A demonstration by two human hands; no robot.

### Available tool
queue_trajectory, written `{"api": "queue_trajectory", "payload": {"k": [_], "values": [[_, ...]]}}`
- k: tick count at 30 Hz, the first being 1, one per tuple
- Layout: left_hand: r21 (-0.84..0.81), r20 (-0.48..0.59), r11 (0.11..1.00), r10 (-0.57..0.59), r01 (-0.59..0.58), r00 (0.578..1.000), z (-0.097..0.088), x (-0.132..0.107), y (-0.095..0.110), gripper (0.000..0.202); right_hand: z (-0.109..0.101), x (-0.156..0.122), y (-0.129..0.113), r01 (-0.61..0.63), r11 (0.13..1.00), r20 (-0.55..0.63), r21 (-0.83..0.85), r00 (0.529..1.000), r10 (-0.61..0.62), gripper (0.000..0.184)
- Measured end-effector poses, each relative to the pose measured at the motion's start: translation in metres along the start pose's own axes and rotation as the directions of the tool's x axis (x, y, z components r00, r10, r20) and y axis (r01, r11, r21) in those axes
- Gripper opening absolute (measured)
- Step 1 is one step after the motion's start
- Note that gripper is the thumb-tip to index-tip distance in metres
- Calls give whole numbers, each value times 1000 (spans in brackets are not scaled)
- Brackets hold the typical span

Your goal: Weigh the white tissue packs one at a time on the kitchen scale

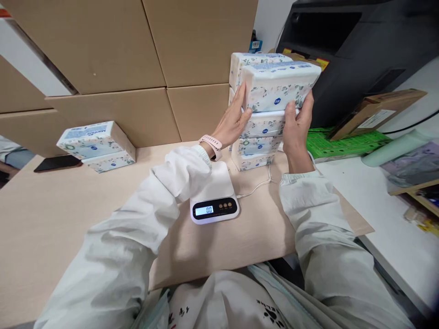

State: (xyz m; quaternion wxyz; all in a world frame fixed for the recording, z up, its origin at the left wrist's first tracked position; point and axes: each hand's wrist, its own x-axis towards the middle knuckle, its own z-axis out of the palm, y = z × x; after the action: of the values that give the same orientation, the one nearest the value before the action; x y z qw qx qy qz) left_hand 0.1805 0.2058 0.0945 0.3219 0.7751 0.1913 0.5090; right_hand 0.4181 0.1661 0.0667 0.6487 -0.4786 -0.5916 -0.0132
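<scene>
White pack [281, 89], atop the stack [259, 146] at the scale's [215, 212] one o'clock, sits clasped between left hand [230, 124] and right hand [297, 128], fingers partly curled.

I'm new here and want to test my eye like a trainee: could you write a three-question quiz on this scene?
1. What are the left hand and right hand both touching? A) Cardboard boxes; B) A tissue pack; C) The scale's buttons.
2. True or false: the smartphone lies to the right of the digital scale.
3. Fill in: the scale's lit display reads ___.
Key: 1. B; 2. False, the smartphone lies left of the digital scale; 3. 0.0
</scene>
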Motion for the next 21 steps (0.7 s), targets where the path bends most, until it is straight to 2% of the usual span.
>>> {"api": "queue_trajectory", "payload": {"k": [6,11,12,14,16,17,19,20,21], "values": [[-4,-40,999,-41,41,998,-4,-3,2,71,-2,-4,2,36,996,32,80,999,-38,76],[15,-36,999,-31,31,999,-4,-4,1,73,-5,-7,-17,13,986,61,168,998,-24,82],[24,-32,999,-26,27,999,-4,-6,5,74,-7,-9,-24,1,983,54,182,998,-12,79],[52,-30,999,-16,17,999,-13,-14,17,74,-13,-12,-36,18,981,-37,191,999,-11,69],[108,-58,994,-14,20,998,-38,-27,36,67,-24,-16,-47,94,980,-197,173,979,-59,58],[158,-96,987,-17,32,995,-58,-36,46,61,-31,-19,-52,141,978,-267,151,959,-97,52],[304,-244,946,-33,109,969,-114,-58,66,44,-46,-25,-60,220,970,-357,102,918,-170,44],[386,-376,904,-27,184,926,-147,-70,73,35,-54,-29,-65,238,967,-358,94,914,-190,42],[429,-539,853,-22,298,842,-183,-83,80,28,-60,-34,-71,241,965,-342,103,920,-193,43]]}}
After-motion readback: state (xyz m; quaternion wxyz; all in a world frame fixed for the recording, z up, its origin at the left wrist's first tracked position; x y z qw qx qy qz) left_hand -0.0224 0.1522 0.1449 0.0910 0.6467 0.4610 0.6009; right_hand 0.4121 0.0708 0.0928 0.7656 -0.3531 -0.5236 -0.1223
